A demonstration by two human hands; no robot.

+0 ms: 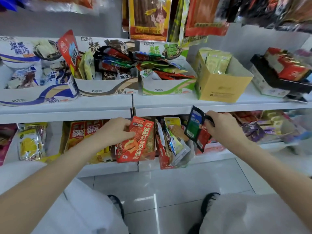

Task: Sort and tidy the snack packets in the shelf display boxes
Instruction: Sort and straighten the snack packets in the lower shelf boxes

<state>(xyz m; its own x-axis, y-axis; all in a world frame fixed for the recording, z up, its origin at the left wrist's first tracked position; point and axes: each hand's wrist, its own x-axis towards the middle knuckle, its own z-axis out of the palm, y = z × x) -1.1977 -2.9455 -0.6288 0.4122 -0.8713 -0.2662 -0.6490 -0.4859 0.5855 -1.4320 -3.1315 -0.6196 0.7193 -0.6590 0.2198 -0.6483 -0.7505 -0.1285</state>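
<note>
At centre frame I see my left hand [116, 130] gripping red snack packets [136, 141] in a lower-shelf display box [162, 159]; at centre right my right hand [222, 127] pinches dark packets [196, 129]. They look light, crinkly and slippery (best held by the sealed edges). The upper boxes' [108, 89] Chinese lettering reads 坚果脆巧.

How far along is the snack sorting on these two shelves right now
Looks done: the yellow box on the upper shelf holds upright matching packets. In hand: the left hand grips a red packet, and the right hand holds dark packets. Left: the brown box and green box still hold jumbled mixed packets.
</note>
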